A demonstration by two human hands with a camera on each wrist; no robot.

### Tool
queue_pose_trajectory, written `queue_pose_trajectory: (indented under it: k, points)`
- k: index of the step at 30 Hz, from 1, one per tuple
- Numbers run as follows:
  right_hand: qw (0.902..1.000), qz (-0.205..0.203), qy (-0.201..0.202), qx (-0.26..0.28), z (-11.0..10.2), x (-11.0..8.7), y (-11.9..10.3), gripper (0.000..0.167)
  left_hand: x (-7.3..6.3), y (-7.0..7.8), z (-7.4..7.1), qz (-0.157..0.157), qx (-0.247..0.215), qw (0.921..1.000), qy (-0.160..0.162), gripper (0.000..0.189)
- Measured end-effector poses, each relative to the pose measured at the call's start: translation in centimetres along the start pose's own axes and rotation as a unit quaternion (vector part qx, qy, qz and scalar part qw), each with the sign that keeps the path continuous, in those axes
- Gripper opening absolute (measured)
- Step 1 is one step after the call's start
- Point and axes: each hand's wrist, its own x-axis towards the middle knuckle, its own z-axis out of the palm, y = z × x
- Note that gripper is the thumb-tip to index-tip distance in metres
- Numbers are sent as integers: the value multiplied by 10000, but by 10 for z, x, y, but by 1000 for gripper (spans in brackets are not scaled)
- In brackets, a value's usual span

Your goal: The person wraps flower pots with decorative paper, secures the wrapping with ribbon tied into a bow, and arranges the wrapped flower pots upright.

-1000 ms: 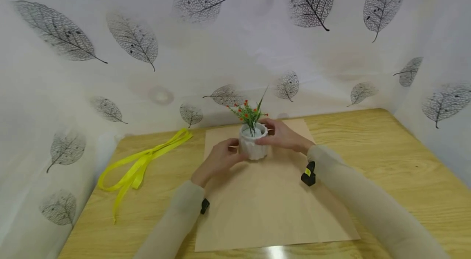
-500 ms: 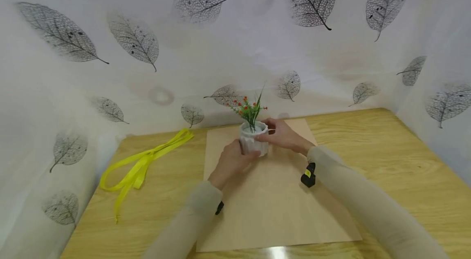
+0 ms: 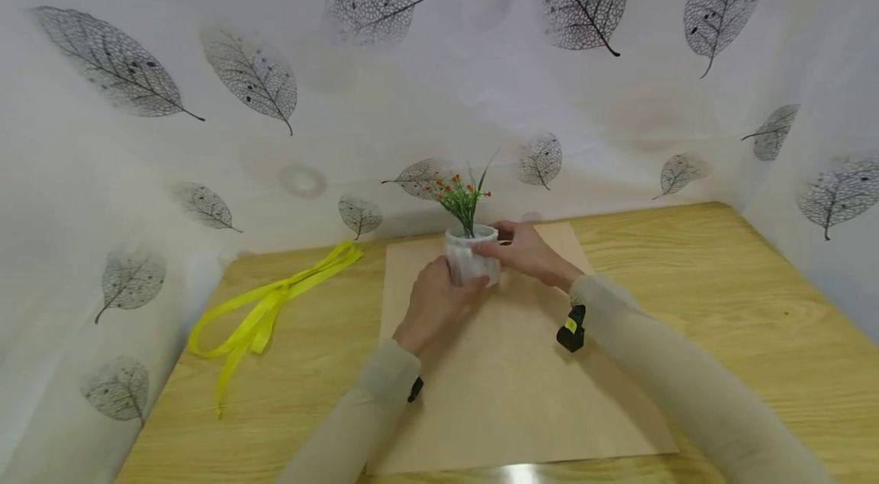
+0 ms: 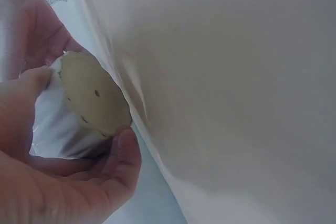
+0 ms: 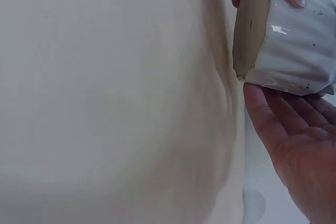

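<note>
A white ceramic flowerpot [image 3: 464, 259] with small red-orange flowers [image 3: 458, 200] and green stems is held over a brown paper sheet [image 3: 515, 385]. My left hand [image 3: 439, 302] grips its lower left side, thumb across the front near the base. On the right, my right hand [image 3: 532, 253] holds the pot near the rim, thumb in front and fingers behind. Its unglazed tan base [image 4: 94, 95] faces the left wrist camera, so the pot is raised off the paper. In the right wrist view, my right fingers [image 5: 260, 106] lie along the pot's glossy ribbed wall.
A loosely folded yellow ribbon [image 3: 268, 308] lies on the left of the wood-grain table [image 3: 728, 278]. Leaf-printed white cloth [image 3: 439, 87] hangs behind and at both sides. Black wrist cameras [image 3: 571, 329] sit under the sleeves.
My left hand has moved right and taken a fuller grip on the pot's lower side. The pot has risen slightly and shifted a little away from me. The right hand has kept its hold.
</note>
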Motion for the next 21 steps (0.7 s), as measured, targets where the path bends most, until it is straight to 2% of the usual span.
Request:
queue_pose_trajectory:
  k: [5,11,16,21]
  points:
    - [9995,243,107,164,1,-1,-8,55,-1,1,-6,191,91,9997,116,59]
    - [9976,576,144,365,0,-4,-11,56,-2,3,-8,324,71,9993,169,56]
    - [9959,772,153,444,-2,-11,-12,59,-5,6,-9,178,-48,9998,-39,58]
    - [9943,1011,82,338,-5,-19,-13,66,-11,10,-10,47,41,9998,-184,61]
